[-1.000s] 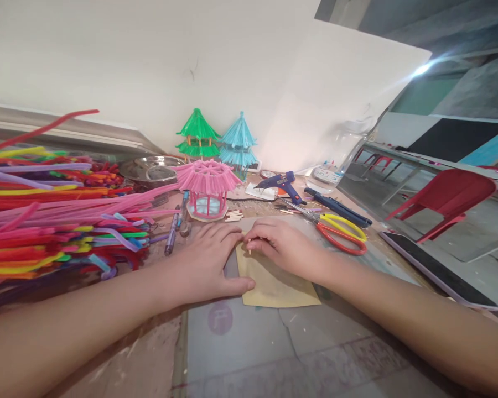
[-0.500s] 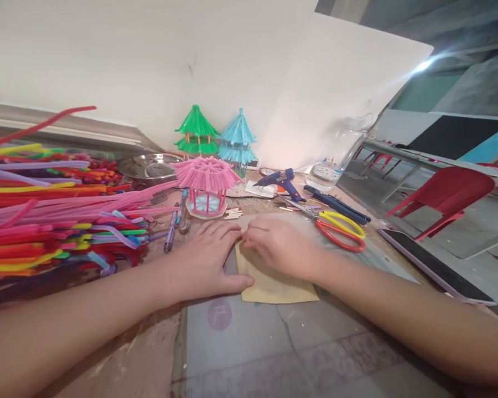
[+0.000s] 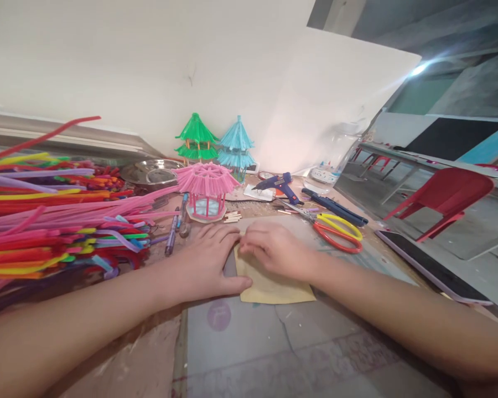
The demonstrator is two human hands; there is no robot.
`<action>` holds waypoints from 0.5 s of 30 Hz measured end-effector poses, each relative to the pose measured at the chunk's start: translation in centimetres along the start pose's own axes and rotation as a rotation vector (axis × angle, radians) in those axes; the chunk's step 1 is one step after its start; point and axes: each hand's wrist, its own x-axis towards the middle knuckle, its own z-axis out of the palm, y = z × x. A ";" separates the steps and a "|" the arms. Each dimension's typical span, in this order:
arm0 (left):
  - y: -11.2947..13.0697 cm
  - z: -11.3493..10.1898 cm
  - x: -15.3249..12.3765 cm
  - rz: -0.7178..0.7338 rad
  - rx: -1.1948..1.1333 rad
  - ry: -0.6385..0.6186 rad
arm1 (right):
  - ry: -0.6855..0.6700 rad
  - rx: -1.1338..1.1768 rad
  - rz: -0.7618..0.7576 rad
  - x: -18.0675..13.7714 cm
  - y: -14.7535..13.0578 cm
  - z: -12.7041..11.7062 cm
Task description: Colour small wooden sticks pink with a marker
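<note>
My left hand (image 3: 205, 260) lies flat with the fingers stretched out, its thumb pressing the left edge of a tan card (image 3: 274, 288) on the table. My right hand (image 3: 276, 250) rests on the top of the same card with fingers curled in a pinch against the left fingertips. What the pinch holds is hidden. Just beyond the hands stands a pink pipe-cleaner pavilion (image 3: 207, 190), with a few short wooden sticks (image 3: 232, 217) beside it.
A big heap of coloured pipe cleaners (image 3: 45, 221) fills the left. Pens (image 3: 172, 235), a metal dish (image 3: 151, 171), green (image 3: 197, 138) and blue (image 3: 236, 145) pavilions, a glue gun (image 3: 280, 185) and yellow-red scissors (image 3: 340, 232) lie behind. A tablet (image 3: 431, 265) sits at right.
A small wooden stick showed under my right fingertips a second ago and is hidden now. My right hand has dropped lower onto the card. The left hand has stayed put.
</note>
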 end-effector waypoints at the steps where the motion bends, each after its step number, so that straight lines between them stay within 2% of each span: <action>1: 0.0 0.0 0.0 -0.004 -0.001 0.000 | 0.010 -0.028 0.022 0.0 0.1 0.0; 6: 0.0 0.0 0.0 -0.010 -0.001 -0.027 | -0.003 0.045 -0.004 -0.1 0.3 0.0; 9: 0.0 0.0 -0.1 -0.006 0.000 -0.006 | 0.028 -0.044 0.055 -0.2 0.4 -0.1; 13: 0.0 0.1 -0.1 -0.023 0.005 -0.021 | -0.002 0.026 0.031 -0.3 0.5 -0.2; 15: 0.0 0.1 -0.2 -0.024 0.007 -0.013 | 0.020 -0.025 0.062 -0.3 0.5 -0.2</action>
